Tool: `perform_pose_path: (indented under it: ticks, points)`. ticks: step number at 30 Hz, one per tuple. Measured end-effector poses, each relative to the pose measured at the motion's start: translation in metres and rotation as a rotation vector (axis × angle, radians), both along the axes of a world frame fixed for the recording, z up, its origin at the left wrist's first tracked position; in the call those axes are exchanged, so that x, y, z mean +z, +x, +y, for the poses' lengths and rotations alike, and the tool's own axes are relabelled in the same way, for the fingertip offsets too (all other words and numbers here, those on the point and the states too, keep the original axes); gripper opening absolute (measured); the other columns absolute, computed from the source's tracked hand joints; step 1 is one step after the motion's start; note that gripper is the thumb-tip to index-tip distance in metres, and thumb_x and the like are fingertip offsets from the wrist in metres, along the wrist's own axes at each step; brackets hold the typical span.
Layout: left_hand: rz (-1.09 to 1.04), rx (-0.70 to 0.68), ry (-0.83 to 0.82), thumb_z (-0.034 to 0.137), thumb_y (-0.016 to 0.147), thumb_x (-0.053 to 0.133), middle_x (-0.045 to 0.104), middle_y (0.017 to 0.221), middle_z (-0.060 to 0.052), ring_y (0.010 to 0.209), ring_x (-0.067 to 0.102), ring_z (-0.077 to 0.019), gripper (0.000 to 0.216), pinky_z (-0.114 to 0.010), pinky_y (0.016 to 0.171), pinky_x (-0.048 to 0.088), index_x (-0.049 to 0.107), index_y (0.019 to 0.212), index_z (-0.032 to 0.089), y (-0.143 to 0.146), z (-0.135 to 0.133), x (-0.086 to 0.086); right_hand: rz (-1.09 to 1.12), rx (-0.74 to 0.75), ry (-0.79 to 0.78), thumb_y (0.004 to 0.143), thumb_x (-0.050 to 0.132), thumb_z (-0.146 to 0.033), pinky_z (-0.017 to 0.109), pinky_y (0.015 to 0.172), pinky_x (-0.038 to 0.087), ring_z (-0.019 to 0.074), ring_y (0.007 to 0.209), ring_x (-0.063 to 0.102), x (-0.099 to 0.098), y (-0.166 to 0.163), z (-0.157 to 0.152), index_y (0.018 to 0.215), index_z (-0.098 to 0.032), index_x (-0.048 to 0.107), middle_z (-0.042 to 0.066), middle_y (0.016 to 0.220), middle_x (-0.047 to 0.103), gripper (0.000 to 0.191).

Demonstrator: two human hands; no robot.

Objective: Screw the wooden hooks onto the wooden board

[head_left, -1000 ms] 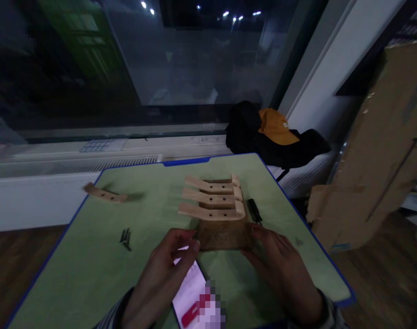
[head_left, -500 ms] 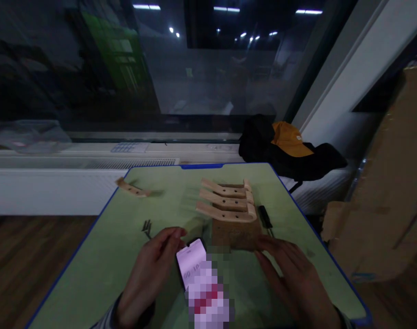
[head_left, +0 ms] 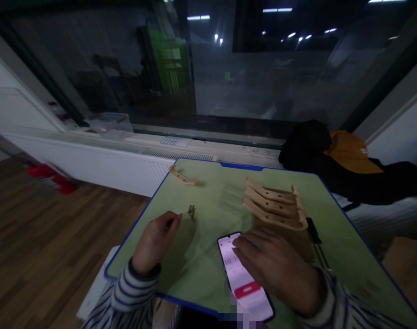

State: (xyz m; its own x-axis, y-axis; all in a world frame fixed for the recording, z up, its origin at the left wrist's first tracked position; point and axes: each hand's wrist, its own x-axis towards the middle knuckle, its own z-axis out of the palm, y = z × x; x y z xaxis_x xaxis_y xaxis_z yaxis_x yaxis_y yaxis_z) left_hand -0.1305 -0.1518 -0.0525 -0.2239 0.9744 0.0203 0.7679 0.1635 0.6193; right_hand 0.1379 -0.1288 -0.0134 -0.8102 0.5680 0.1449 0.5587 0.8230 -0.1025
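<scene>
My left hand (head_left: 158,240) is closed, thumb and fingertips pinched together just short of several small screws (head_left: 191,211) on the table; what the pinch holds, if anything, is hidden. Over the right side of a lit phone (head_left: 231,260) hangs my right hand (head_left: 275,265), its fingers bunched together and pointing left; I cannot make out anything in them. Behind it a brown wooden board (head_left: 299,242) carries three pale curved wooden hooks (head_left: 277,218), each with two holes. A similar loose wooden hook (head_left: 183,177) lies at the table's far left corner.
A black-handled screwdriver (head_left: 314,230) lies right of the board. The green table (head_left: 211,192) has a blue rim. On the windowsill are a clear plastic box (head_left: 110,124), a black bag or garment (head_left: 304,146) and an orange cap (head_left: 352,151).
The view has swung left. My right hand has moved from the board's near edge to over the phone, its fingers drawn together. My left hand has shifted away from the phone, nearer the screws.
</scene>
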Motion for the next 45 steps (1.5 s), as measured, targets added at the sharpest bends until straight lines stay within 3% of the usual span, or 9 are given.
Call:
perform_pose_path:
  ticks: [3,10,13,18,30,34,39,42,45]
  points:
    - [0.062,-0.040,-0.036,0.039,0.085,0.044,0.068,0.083,-0.005,0.075,0.061,-0.0178,0.028,-0.026,0.068,0.040,0.063,0.085,0.019,0.002,0.006,-0.006,-0.056,0.031,-0.020,0.089,0.046,-0.019,0.032,0.068,0.044,0.0177,0.076,0.062,0.002,-0.020,0.011,0.086,-0.020,0.061,0.003,0.079,0.066,0.016]
    - [0.204,0.007,-0.090,0.052,0.081,0.049,0.067,0.071,-0.007,0.067,0.061,-0.0198,0.036,-0.027,0.057,0.034,0.062,0.076,0.019,0.015,0.021,-0.013,-0.111,0.038,-0.024,0.090,0.042,-0.019,0.032,0.067,0.042,0.0175,0.074,0.061,0.010,-0.043,0.018,0.081,-0.019,0.060,0.003,0.077,0.066,0.019]
    - [0.235,0.028,-0.098,0.055,0.078,0.051,0.067,0.076,-0.008,0.069,0.061,-0.0209,0.038,-0.027,0.056,0.033,0.061,0.078,0.018,0.019,0.025,-0.017,-0.107,0.016,-0.031,0.090,0.041,-0.018,0.032,0.068,0.042,0.0178,0.076,0.062,0.010,-0.043,0.018,0.086,-0.019,0.060,0.003,0.080,0.066,0.019]
    - [0.204,0.024,-0.125,0.045,0.080,0.053,0.069,0.083,-0.009,0.073,0.062,-0.0198,0.029,-0.026,0.059,0.036,0.061,0.086,0.018,0.016,0.027,-0.021,-0.088,-0.008,-0.066,0.089,0.045,-0.022,0.031,0.070,0.044,0.0170,0.079,0.062,0.006,-0.035,0.019,0.094,-0.020,0.060,0.002,0.085,0.067,0.016]
    - [0.124,-0.025,-0.126,0.029,0.083,0.043,0.068,0.076,-0.009,0.067,0.061,-0.0165,0.026,-0.025,0.061,0.039,0.065,0.078,0.015,0.003,0.023,-0.021,0.000,-0.009,-0.087,0.089,0.045,-0.020,0.033,0.074,0.045,0.0170,0.085,0.062,-0.005,-0.027,0.019,0.104,-0.021,0.058,0.003,0.094,0.067,0.020]
    - [0.149,0.007,-0.084,0.027,0.082,0.045,0.067,0.081,-0.009,0.071,0.061,-0.0175,0.022,-0.026,0.062,0.041,0.062,0.087,0.014,0.002,0.022,-0.022,0.021,0.006,-0.099,0.089,0.045,-0.020,0.031,0.073,0.045,0.0159,0.084,0.062,-0.008,-0.026,0.017,0.101,-0.021,0.058,0.002,0.091,0.066,0.018]
    - [0.196,-0.012,-0.009,0.040,0.086,0.044,0.063,0.089,-0.009,0.077,0.060,-0.0185,0.035,-0.029,0.070,0.044,0.058,0.105,0.014,0.006,0.028,-0.023,0.016,0.023,-0.120,0.089,0.045,-0.019,0.031,0.071,0.045,0.0156,0.079,0.061,-0.011,-0.029,0.016,0.096,-0.021,0.058,0.001,0.085,0.065,0.015]
    - [0.256,-0.008,0.009,0.045,0.085,0.046,0.061,0.089,-0.010,0.075,0.059,-0.0192,0.038,-0.029,0.069,0.044,0.060,0.102,0.014,0.009,0.035,-0.024,0.011,0.015,-0.126,0.089,0.045,-0.019,0.032,0.071,0.045,0.0163,0.081,0.061,-0.012,-0.029,0.015,0.098,-0.021,0.058,0.002,0.088,0.065,0.016]
    - [0.296,-0.038,0.018,0.038,0.086,0.046,0.059,0.084,-0.008,0.071,0.058,-0.0177,0.029,-0.028,0.067,0.043,0.062,0.095,0.016,0.013,0.040,-0.024,0.000,0.006,-0.135,0.088,0.046,-0.019,0.032,0.075,0.045,0.0166,0.085,0.061,-0.010,-0.027,0.014,0.100,-0.021,0.058,0.002,0.090,0.065,0.017]
